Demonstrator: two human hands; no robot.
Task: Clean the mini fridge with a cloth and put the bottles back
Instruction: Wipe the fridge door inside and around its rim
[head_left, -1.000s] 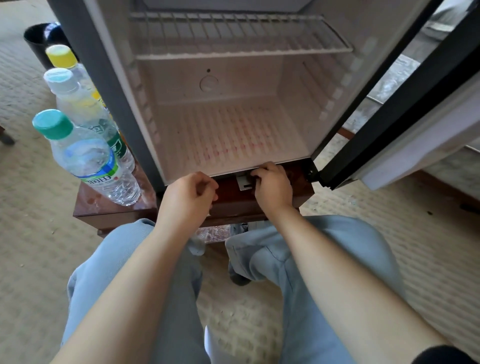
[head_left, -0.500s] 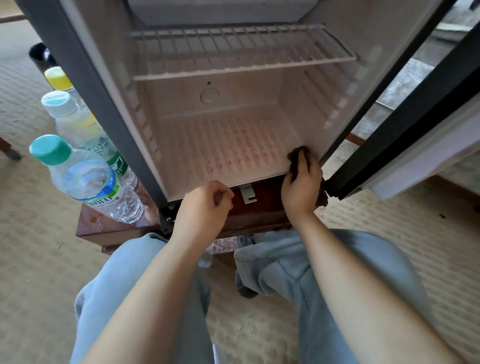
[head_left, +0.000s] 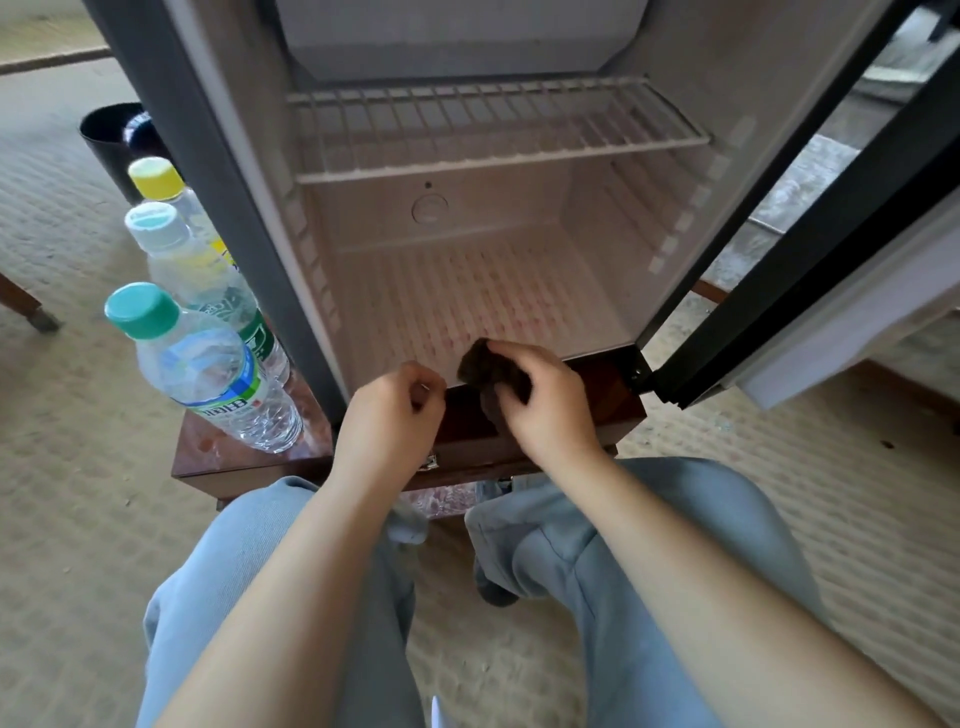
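Three bottles stand in a row just left of the mini fridge (head_left: 467, 291): the green-capped bottle (head_left: 208, 374) nearest, the blue-capped bottle (head_left: 202, 280) behind it, and the yellow-capped bottle (head_left: 166, 192) farthest, half hidden. Inside is one wire shelf (head_left: 493, 135). One door (head_left: 810, 270) hangs open at right, cut off by the frame. The right hand (head_left: 545, 410) grips one dark cloth (head_left: 485, 364) at the front lip of the fridge floor. The left hand (head_left: 387, 421) is beside it, fingers curled in, with nothing seen in them. Fridge and bottles share a dark wooden stand (head_left: 249, 462) on a woven floor mat (head_left: 67, 467) — a black bin (head_left: 109, 140) stands behind.
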